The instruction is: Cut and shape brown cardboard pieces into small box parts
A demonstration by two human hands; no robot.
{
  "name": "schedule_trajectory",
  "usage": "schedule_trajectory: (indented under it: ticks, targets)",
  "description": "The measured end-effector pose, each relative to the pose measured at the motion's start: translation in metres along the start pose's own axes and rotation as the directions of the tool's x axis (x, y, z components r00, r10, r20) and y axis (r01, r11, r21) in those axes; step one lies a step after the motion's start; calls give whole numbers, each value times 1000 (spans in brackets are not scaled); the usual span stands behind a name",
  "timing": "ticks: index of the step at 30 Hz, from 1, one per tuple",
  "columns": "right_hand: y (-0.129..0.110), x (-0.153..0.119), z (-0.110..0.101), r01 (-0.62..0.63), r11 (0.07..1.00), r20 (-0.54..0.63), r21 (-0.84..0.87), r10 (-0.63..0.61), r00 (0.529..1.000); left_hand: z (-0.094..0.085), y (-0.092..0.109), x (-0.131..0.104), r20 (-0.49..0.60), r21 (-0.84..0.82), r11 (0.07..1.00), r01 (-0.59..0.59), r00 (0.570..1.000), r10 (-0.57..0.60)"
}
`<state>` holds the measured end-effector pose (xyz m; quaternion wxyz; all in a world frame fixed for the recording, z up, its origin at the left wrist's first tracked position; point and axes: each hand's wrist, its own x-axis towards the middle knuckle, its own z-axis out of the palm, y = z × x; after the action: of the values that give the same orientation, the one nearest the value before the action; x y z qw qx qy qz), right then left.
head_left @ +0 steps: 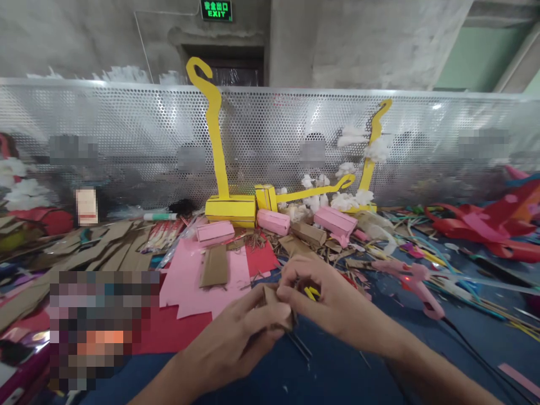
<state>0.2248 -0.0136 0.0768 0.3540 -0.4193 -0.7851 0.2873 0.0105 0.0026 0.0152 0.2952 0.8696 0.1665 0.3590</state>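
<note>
In the lower middle of the head view, my left hand (248,326) is wrapped round a small folded piece of brown cardboard (272,298). The fingertips of my right hand (320,292) pinch together at the top of that same piece, touching it. Beyond the hands, a flat brown cardboard piece (214,266) lies on pink sheet material (185,281). Pink box shapes (216,231) and a brown cardboard box shape (309,233) lie farther back. Right of my right hand is a pink glue gun (415,281) with a small red light.
Yellow boxes (230,209) with tall hooked strips stand before a perforated metal screen (270,129). Cardboard strips (101,247) are piled at left. Red and pink shapes (493,219), sticks and scraps cover the right. The glue gun's black cord (472,349) runs to the lower right.
</note>
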Motion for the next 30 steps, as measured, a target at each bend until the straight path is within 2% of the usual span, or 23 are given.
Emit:
schedule_trajectory:
  ticks: [4, 9, 11, 13, 16, 18, 23, 27, 30]
  targets:
    - [6, 2, -5, -54, 997, 99, 51, 49, 994, -1, 2, 2, 24, 18, 1000, 22, 999, -22]
    - [0, -3, -13, -59, 998, 175, 16, 55, 983, 0, -3, 1, 24, 79, 996, -37, 999, 35]
    - [-1, -2, -14, -54, 997, 210, 55, 41, 977, 1, -6, -1, 27, 85, 995, -43, 999, 41]
    - [2, 0, -14, -82, 977, 180, 195, 46, 983, 3, -9, -4, -17, 42, 999, -18, 1000, 19]
    - [9, 1, -14, -117, 885, 44, 451, 109, 993, 6, -12, -9, -152, -55, 994, 96, 983, -104]
    - [12, 2, -14, -108, 853, -9, 511, 131, 991, 7, -11, -11, -187, -90, 982, 167, 966, -181]
    - [11, 1, -13, -61, 930, 79, 363, 35, 996, 8, -12, -13, -124, -145, 959, 243, 957, -262]
    - [10, 0, -10, -36, 979, 151, 202, 6, 989, 11, -22, -20, -196, -67, 984, 164, 965, -174]
    - [10, 0, -11, -54, 979, 168, 197, 21, 986, 13, -26, -24, -198, 25, 992, 123, 973, -115]
